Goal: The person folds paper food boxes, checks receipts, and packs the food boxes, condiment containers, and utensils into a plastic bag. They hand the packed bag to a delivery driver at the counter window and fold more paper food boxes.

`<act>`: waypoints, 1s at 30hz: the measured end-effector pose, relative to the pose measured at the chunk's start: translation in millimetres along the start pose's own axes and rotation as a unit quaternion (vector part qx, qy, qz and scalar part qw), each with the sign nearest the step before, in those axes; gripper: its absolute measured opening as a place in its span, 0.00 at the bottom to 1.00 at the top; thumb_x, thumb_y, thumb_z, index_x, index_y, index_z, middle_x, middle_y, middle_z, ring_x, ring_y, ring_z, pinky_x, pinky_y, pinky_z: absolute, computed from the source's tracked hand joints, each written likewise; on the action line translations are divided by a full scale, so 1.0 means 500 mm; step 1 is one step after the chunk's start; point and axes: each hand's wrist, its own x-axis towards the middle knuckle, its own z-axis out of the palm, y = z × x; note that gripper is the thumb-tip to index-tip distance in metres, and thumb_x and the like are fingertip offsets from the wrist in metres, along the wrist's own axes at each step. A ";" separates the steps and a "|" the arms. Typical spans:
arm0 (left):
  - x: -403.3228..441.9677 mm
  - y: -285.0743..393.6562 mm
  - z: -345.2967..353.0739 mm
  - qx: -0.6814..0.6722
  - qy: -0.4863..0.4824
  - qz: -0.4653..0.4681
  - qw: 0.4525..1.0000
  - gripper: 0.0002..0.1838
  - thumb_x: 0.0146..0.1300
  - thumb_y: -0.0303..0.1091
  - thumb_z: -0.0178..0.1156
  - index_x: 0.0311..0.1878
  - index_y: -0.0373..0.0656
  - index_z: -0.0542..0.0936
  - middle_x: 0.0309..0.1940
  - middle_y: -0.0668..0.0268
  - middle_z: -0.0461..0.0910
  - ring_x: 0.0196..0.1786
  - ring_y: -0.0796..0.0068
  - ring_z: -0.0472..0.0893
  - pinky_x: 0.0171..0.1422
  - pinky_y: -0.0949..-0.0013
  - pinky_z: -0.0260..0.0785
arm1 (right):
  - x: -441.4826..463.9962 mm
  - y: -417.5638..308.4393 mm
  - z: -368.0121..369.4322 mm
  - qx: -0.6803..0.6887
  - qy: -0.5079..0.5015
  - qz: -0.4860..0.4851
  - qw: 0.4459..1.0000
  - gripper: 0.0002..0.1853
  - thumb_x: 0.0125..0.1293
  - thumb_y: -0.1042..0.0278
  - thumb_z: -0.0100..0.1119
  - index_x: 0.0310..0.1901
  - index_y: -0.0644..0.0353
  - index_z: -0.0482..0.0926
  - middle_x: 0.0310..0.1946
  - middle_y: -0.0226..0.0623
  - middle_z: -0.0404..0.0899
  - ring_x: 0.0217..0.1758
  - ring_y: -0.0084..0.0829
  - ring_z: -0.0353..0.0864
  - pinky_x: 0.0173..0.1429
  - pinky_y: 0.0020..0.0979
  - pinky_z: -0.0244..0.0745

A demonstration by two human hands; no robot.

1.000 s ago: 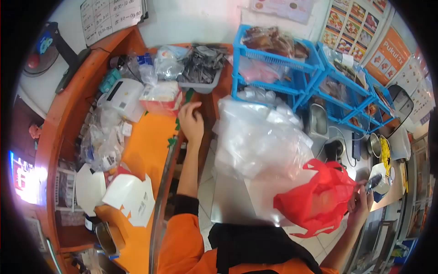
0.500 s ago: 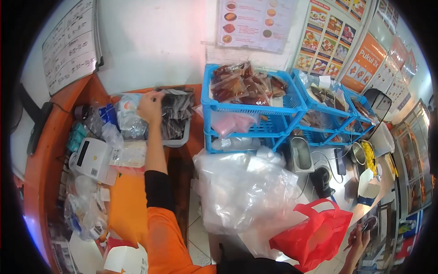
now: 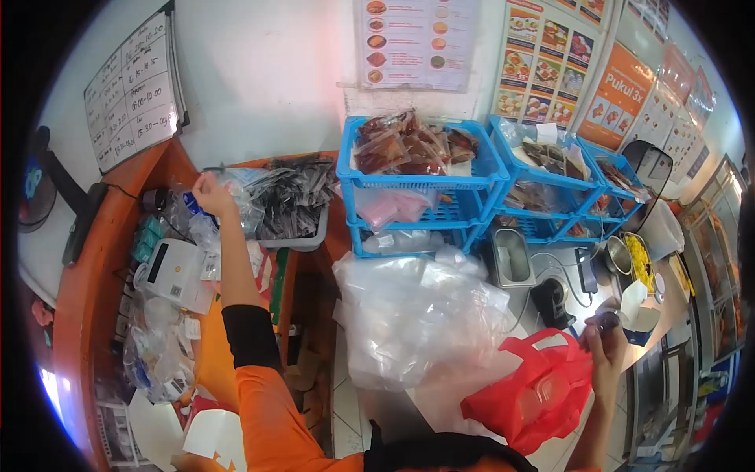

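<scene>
My left hand [image 3: 214, 194] is raised over the left counter with its fingers curled together; what they pinch, if anything, I cannot make out. Just right of it, a grey tub [image 3: 303, 242] holds many thin dark wrapped packets [image 3: 295, 197] and clear plastic. On the right side, my right hand [image 3: 604, 350] is closed on a small dark sauce packet [image 3: 607, 320], above and right of a red carrier bag [image 3: 539, 393]. That bag stands upright with its handles up.
Blue stacked baskets [image 3: 425, 182] hold sauce packets. Before them lies a heap of clear plastic bags [image 3: 421, 322]. A white label printer [image 3: 174, 271] stands on the left counter [image 3: 67, 315]. A metal container [image 3: 513, 256] and an open paper box [image 3: 638, 315] are at the right.
My left hand has moved left from the tub's packets. My right hand has risen and come inward with the dark packet. The view has shifted slightly.
</scene>
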 end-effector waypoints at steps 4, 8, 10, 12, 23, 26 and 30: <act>-0.170 0.231 0.027 -0.028 -0.080 0.256 0.963 0.10 0.66 0.28 0.63 0.45 0.34 0.75 0.45 0.55 0.82 0.45 0.67 0.82 0.47 0.72 0.75 | 0.032 -0.059 0.048 0.005 -0.008 -0.133 0.991 0.13 0.67 0.77 0.53 0.52 0.67 0.77 0.50 0.41 0.77 0.53 0.30 0.76 0.59 0.29 0.69; -0.540 0.529 -0.008 -0.116 -0.251 0.146 0.950 0.09 0.65 0.25 0.62 0.45 0.34 0.74 0.41 0.60 0.82 0.42 0.77 0.79 0.55 0.73 0.70 | 0.081 -0.186 0.103 -0.198 -0.008 -0.377 0.905 0.35 0.51 0.81 0.55 0.67 0.63 0.67 0.69 0.49 0.63 0.72 0.49 0.62 0.73 0.43 0.55; -0.699 0.612 -0.055 -0.087 -0.379 0.193 0.901 0.08 0.61 0.21 0.59 0.37 0.34 0.69 0.42 0.52 0.82 0.50 0.55 0.82 0.71 0.50 0.62 | 0.074 -0.207 0.116 -0.171 -0.081 -0.426 0.885 0.36 0.48 0.84 0.55 0.65 0.64 0.67 0.63 0.49 0.68 0.69 0.49 0.65 0.69 0.42 0.61; -0.796 0.679 -0.083 -0.198 -0.595 0.170 0.760 0.17 0.50 0.21 0.68 0.43 0.40 0.76 0.40 0.56 0.82 0.49 0.73 0.81 0.75 0.50 0.52 | 0.055 -0.179 0.088 -0.135 -0.221 -0.386 0.886 0.30 0.46 0.89 0.54 0.56 0.66 0.70 0.47 0.47 0.76 0.55 0.45 0.77 0.57 0.38 0.71; -1.009 0.533 -0.174 0.397 -0.770 0.082 0.493 0.27 0.46 0.25 0.63 0.55 0.46 0.78 0.39 0.60 0.84 0.45 0.53 0.82 0.50 0.56 0.74 | 0.051 0.201 0.036 -0.360 -0.494 -0.282 0.739 0.16 0.52 0.66 0.68 0.41 0.64 0.80 0.34 0.47 0.82 0.43 0.43 0.84 0.46 0.40 0.78; -1.013 0.592 -0.148 0.434 -0.726 0.105 0.523 0.28 0.47 0.26 0.63 0.57 0.46 0.77 0.36 0.59 0.85 0.42 0.53 0.83 0.48 0.56 0.74 | 0.058 0.146 0.002 -0.399 -0.479 -0.288 0.727 0.13 0.53 0.66 0.67 0.38 0.62 0.80 0.36 0.45 0.82 0.43 0.44 0.83 0.45 0.42 0.77; -1.002 0.570 -0.118 0.516 -0.761 0.054 0.388 0.27 0.48 0.40 0.67 0.53 0.42 0.80 0.39 0.53 0.85 0.43 0.55 0.83 0.48 0.58 0.73 | 0.041 0.217 0.021 -0.354 -0.417 -0.420 0.724 0.11 0.54 0.65 0.65 0.34 0.62 0.80 0.31 0.43 0.82 0.37 0.45 0.84 0.39 0.42 0.78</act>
